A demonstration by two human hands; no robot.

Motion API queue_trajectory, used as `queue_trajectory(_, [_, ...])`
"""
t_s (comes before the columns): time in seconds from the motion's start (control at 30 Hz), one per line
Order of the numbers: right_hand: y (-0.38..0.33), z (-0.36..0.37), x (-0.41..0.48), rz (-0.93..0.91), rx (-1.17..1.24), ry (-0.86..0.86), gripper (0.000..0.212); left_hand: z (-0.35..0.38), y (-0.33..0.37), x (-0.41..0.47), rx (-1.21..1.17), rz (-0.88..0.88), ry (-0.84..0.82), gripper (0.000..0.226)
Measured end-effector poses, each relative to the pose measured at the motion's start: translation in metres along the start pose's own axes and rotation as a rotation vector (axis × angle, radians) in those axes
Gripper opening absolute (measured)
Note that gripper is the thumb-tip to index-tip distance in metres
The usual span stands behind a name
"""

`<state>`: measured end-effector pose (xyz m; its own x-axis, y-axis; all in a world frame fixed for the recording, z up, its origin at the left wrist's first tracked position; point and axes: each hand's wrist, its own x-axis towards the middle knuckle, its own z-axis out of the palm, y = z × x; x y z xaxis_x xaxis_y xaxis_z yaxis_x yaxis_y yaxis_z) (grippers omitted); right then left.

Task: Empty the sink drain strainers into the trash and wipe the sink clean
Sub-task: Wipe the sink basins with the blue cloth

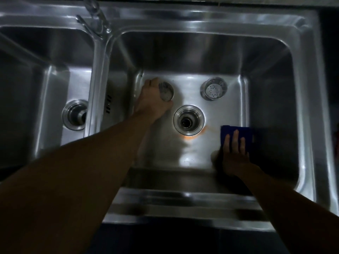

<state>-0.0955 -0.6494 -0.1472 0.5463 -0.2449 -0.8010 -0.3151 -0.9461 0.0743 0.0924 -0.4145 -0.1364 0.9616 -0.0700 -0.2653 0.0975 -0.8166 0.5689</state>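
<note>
My left hand (153, 99) grips a round metal strainer (166, 91) at the far left of the right sink basin (267, 74). A second strainer (213, 88) stands upright on the basin floor at the far right. Between them lies the open drain hole (189, 119), with an orange stain (192, 136) on its near edge. My right hand (235, 153) lies flat with fingers spread on a blue cloth (238, 133), pressing it to the basin floor to the right of the drain.
The left basin (55, 85) has its own open drain (75, 114). A chrome faucet (95, 17) rises from the back rim over the divider (96, 85). The sink's front rim (183, 204) runs between my forearms. The surroundings are dark.
</note>
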Motion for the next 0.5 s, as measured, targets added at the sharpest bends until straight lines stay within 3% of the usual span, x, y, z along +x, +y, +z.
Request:
queue_trajectory(0.1, [0.001,0.003,0.005,0.002,0.013,0.000,0.085,0.001,0.006,0.024,0.010,0.007,0.019,0.092])
queue_trajectory(0.5, [0.002,0.012,0.013,0.009,0.023,0.057,0.079,0.022,0.000,0.044,0.027,-0.056,0.011,0.102])
